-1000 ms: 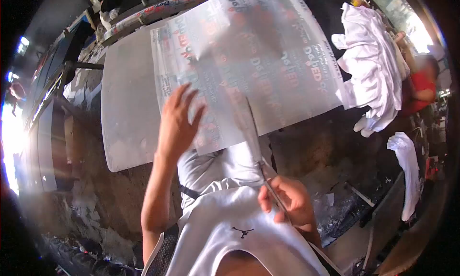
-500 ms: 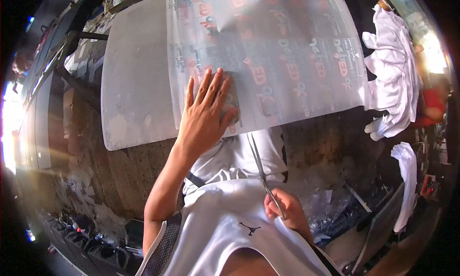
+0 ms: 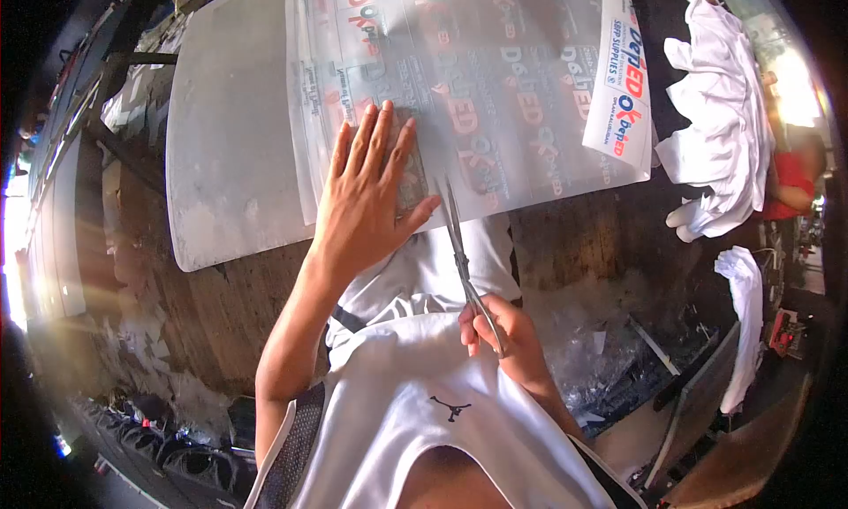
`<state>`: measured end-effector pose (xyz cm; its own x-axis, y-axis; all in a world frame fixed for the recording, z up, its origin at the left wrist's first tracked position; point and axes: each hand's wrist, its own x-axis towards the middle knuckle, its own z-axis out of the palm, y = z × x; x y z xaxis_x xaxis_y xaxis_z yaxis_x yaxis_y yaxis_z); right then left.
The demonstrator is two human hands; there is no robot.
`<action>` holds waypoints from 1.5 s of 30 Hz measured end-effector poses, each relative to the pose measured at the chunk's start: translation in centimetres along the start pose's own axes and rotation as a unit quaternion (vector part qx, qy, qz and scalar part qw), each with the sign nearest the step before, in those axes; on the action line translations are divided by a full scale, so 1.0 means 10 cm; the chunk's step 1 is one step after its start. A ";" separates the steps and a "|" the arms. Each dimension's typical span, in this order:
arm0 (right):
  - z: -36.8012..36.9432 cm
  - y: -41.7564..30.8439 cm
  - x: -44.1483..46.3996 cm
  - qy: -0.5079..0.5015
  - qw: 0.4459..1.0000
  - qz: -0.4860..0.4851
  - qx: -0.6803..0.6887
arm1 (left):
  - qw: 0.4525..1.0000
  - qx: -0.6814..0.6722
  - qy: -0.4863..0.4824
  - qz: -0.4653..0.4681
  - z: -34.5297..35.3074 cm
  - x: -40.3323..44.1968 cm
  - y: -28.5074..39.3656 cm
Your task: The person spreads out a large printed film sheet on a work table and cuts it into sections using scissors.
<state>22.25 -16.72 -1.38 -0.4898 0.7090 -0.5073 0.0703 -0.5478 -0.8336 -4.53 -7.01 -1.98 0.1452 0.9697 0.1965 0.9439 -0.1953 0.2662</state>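
My left hand point(image 3: 369, 195) lies palm down with fingers stretched on a translucent sheet with mirrored print point(image 3: 459, 94). The sheet rests on a pale grey board point(image 3: 225, 138) in front of me. At the right, a corner of the sheet is curled over, showing bright red and blue lettering. My right hand point(image 3: 508, 332) is closed around the handles of long metal scissors point(image 3: 461, 260). Their blades point away from me, with the tips at the sheet's near edge, just right of my left thumb. Whether the blades are on or under the sheet is unclear.
White gathered cloths point(image 3: 720, 120) hang at the right, and a narrower white cloth point(image 3: 740, 323) hangs below them. Behind these, a person in red point(image 3: 791, 186) is partly in view. Dark metal bars point(image 3: 132, 147) stand left of the board. Scraps and clutter lie on the floor.
The scissors have moved forward and left, from below the board's edge to the sheet. The sheet's right edge has curled over. My left hand stays flat on the sheet.
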 end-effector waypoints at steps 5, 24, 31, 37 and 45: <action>0.02 0.01 0.05 -0.001 0.999 -0.029 0.015 | 1.000 -0.015 0.006 0.001 -0.06 0.02 0.02; 0.06 -0.25 -0.03 0.028 0.998 0.042 -0.024 | 1.000 -0.019 -0.002 -0.002 -0.04 0.05 -0.01; 0.08 -0.34 0.00 0.026 0.998 0.054 -0.020 | 1.000 0.001 -0.008 0.001 -0.03 0.05 -0.02; 0.08 -0.35 -0.05 0.032 0.997 0.065 -0.024 | 1.000 -0.007 -0.015 -0.003 -0.07 0.06 0.00; 0.11 -0.39 0.10 0.050 0.997 0.065 -0.007 | 1.000 -0.008 -0.025 -0.003 -0.06 0.05 -0.01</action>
<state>20.51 -14.39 1.63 -0.3869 0.6738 -0.6295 0.1395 -0.6321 -0.7622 -4.72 -6.64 -1.36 0.1556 0.9767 0.1475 0.9399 -0.1923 0.2821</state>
